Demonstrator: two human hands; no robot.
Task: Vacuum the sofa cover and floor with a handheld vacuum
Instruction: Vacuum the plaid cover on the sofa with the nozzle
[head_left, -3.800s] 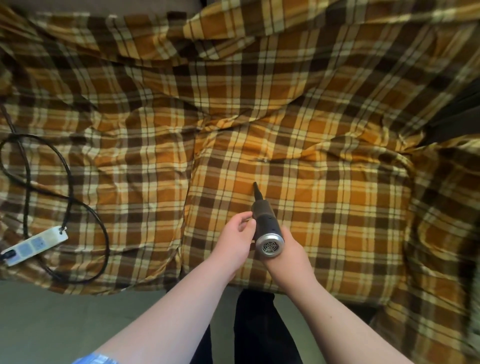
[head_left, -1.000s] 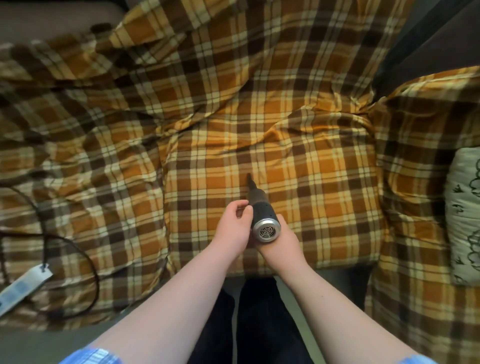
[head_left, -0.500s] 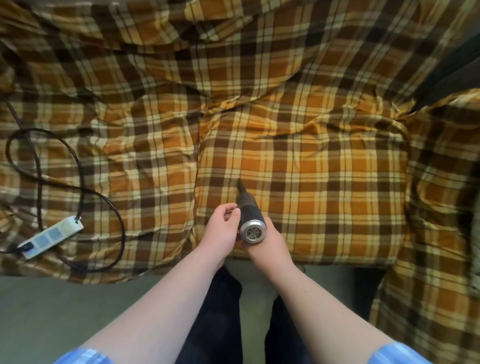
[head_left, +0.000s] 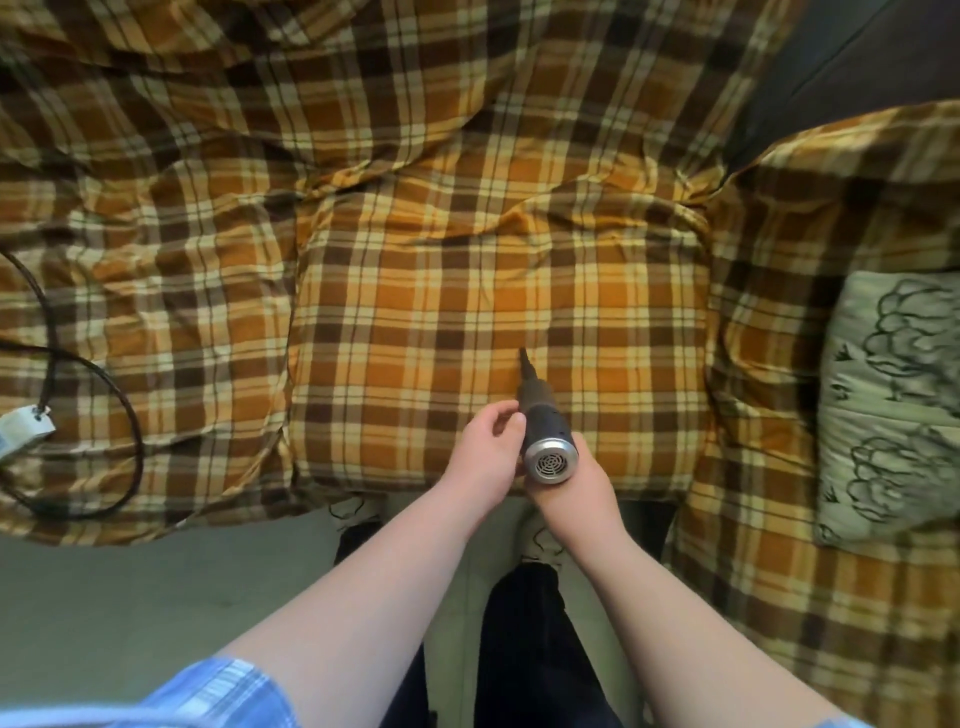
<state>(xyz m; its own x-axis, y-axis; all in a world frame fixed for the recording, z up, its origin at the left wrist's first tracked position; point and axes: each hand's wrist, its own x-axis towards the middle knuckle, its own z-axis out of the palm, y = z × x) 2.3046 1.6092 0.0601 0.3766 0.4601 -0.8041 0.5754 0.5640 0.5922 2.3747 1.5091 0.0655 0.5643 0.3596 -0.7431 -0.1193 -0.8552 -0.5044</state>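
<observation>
right hand (head_left: 571, 480) wrapped round handheld vacuum (head_left: 543, 431) barrel; left hand (head_left: 485, 452) fingers curled against its side. looks light, rigid; hold mid-barrel. sofa cover (head_left: 467, 291) soft, may bunch.

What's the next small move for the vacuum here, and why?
Probably draw the handheld vacuum sideways across the middle seat cushion in a short stroke. The nozzle tip points at the plaid cover, the right hand grips the body, the left hand steadies it, and plenty of cushion lies to each side.
</observation>
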